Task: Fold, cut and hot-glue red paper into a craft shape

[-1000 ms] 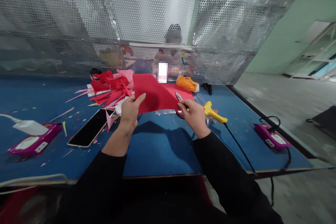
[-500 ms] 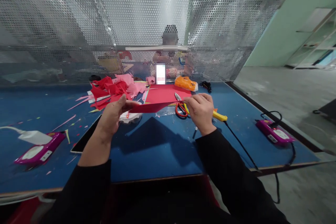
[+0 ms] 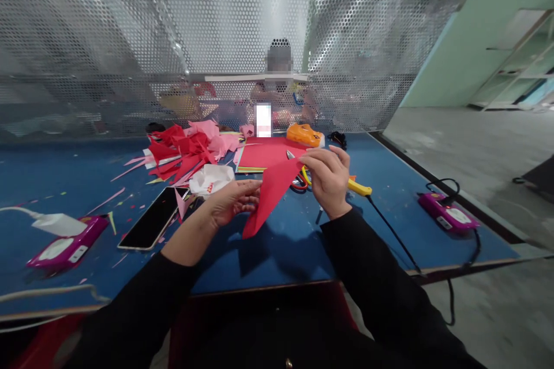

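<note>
A folded sheet of red paper (image 3: pixel 277 184) hangs tilted above the blue table, one corner pointing down. My right hand (image 3: pixel 328 176) pinches its upper right corner between thumb and fingers. At the paper's left edge is my left hand (image 3: pixel 236 200), its fingers closed around that side. Behind the folded sheet lies a stack of coloured paper (image 3: pixel 259 155) with red on top. Scissors (image 3: pixel 298 182) with red-orange handles are partly hidden behind the held paper. A yellow-handled tool (image 3: pixel 360 188) with a black cord rests just right of my right hand.
Red and pink paper scraps (image 3: pixel 190 147) are heaped at the left back, near a crumpled white tissue (image 3: pixel 211 179) and a phone (image 3: pixel 151 222). Purple power strips (image 3: pixel 69 245) sit left and right. An orange packet (image 3: pixel 305 135) lies before the perforated metal screen (image 3: pixel 234 29); a person sits beyond.
The red paper has turned from nearly level to steeply tilted, its left end lower. My left hand has moved right, uncovering the phone and tissue; my right hand has barely moved.
</note>
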`<action>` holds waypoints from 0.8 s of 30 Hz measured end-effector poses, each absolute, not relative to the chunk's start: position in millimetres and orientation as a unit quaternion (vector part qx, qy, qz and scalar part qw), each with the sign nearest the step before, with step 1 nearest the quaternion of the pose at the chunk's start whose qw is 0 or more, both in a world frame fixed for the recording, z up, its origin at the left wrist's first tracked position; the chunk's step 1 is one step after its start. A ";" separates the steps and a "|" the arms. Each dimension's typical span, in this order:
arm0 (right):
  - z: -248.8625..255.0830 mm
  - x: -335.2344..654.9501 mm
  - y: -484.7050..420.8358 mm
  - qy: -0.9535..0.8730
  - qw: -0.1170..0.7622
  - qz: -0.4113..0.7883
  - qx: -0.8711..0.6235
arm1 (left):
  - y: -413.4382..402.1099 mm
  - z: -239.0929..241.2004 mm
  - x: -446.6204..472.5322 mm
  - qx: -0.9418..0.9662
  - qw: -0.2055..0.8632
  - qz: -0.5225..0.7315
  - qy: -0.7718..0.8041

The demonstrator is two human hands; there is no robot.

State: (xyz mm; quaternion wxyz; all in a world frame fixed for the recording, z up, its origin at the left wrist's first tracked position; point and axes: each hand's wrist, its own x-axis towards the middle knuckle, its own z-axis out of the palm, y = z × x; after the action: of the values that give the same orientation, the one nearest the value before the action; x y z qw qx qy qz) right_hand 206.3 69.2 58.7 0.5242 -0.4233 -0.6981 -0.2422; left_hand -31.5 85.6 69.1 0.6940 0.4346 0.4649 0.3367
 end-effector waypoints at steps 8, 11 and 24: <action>57.6 203.3 75.2 -0.677 0.520 -0.183 -0.488 | 76.0 75.0 -12.7 0.350 0.752 0.346 0.438; 53.4 203.8 82.4 -0.647 0.414 -0.107 -0.631 | 78.8 75.0 -16.0 0.317 0.742 0.422 0.414; 27.6 180.8 127.6 -0.626 0.148 0.052 -0.763 | 83.2 71.3 -24.6 0.247 0.688 0.566 0.381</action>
State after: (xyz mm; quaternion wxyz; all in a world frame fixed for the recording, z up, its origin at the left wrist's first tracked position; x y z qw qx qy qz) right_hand 180.8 127.6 27.6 0.1484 -0.7634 -0.6264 0.0524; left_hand -24.6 83.2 71.3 0.6878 0.2474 0.3809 0.5663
